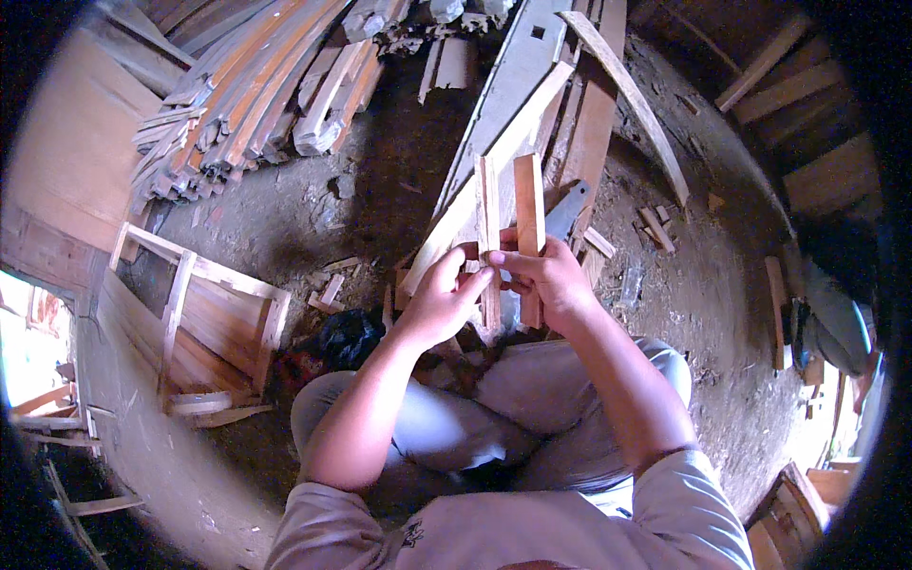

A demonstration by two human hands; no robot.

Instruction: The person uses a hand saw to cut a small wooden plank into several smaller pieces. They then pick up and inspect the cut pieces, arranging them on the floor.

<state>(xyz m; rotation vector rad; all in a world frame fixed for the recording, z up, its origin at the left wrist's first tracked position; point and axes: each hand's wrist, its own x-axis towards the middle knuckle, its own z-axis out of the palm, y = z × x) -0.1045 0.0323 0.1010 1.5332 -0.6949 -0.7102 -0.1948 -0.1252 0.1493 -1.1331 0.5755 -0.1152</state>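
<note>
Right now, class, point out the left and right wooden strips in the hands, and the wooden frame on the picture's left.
Left wooden strip (486, 204), head view, its upper half.
Right wooden strip (528, 198), head view, its upper half.
Wooden frame (237, 275), head view, its upper rail.

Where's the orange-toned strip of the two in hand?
Head view, just right of centre: the orange-toned strip is in the right hand, right of the paler strip the left hand touches.
</note>
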